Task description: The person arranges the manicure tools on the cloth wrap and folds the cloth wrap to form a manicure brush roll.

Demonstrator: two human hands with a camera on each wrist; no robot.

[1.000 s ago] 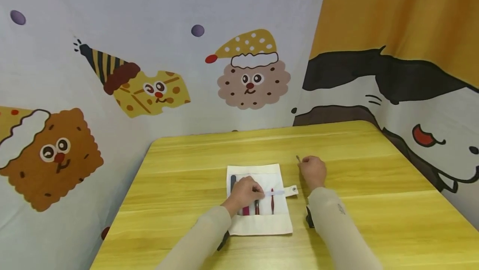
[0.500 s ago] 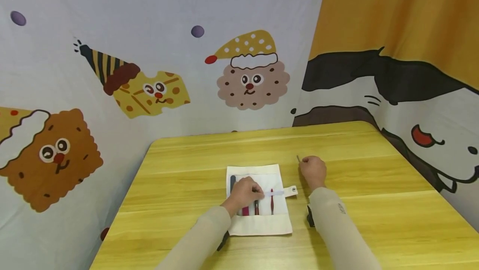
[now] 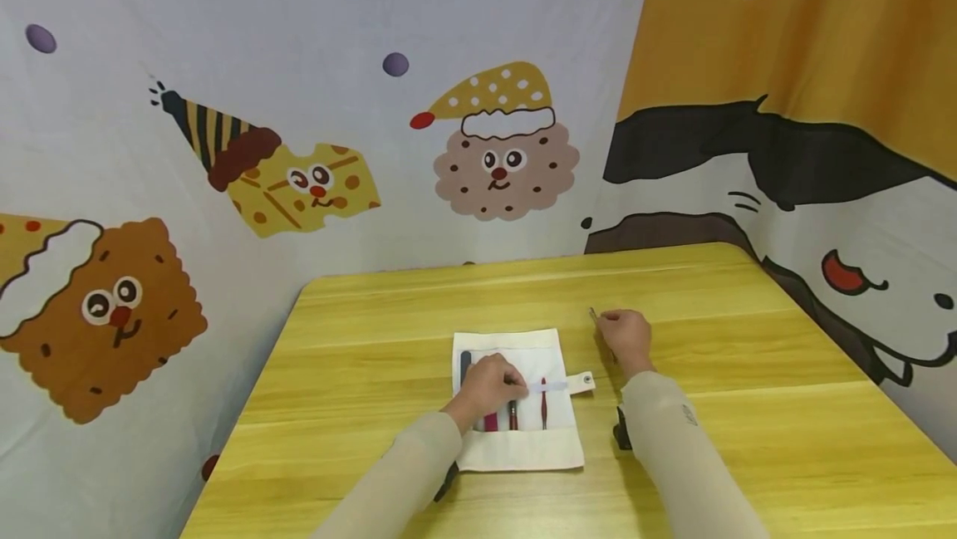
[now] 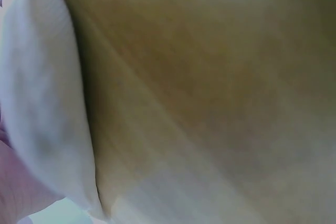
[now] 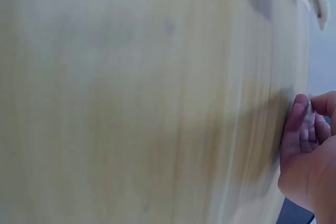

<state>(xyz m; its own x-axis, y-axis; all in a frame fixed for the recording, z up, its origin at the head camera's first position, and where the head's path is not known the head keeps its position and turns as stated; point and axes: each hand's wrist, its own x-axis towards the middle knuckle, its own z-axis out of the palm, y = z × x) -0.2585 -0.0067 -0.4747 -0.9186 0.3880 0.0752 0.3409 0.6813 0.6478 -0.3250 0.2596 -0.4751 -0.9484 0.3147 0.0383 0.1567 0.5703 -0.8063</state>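
Note:
An unfolded white cloth tool pouch (image 3: 516,458) lies on the wooden table. My left hand (image 3: 489,385) is over it, thumb and fingertips pinched together at a pale translucent band (image 3: 549,386) that runs across its inside. Below those fingers show a dark-red handled tool (image 3: 513,416) and a magenta piece (image 3: 490,422). A slim red tool (image 3: 544,406) sits under the band to the right, and a dark grey tool (image 3: 466,362) at the left edge. Right of the pouch, my right hand (image 3: 626,336) pinches a thin metallic tool (image 3: 593,315), its tip poking out past the fingers; the rest is mostly hidden.
A snap tab (image 3: 581,382) sticks out from the pouch's right side, between the hands. The yellow wood-grain table (image 3: 359,331) reaches back to a cartoon-printed cloth (image 3: 404,240) hanging behind and at the sides.
My right hand has shifted slightly, and the thin tool's tip has moved a little up and left. The left hand and the pouch stay where they were.

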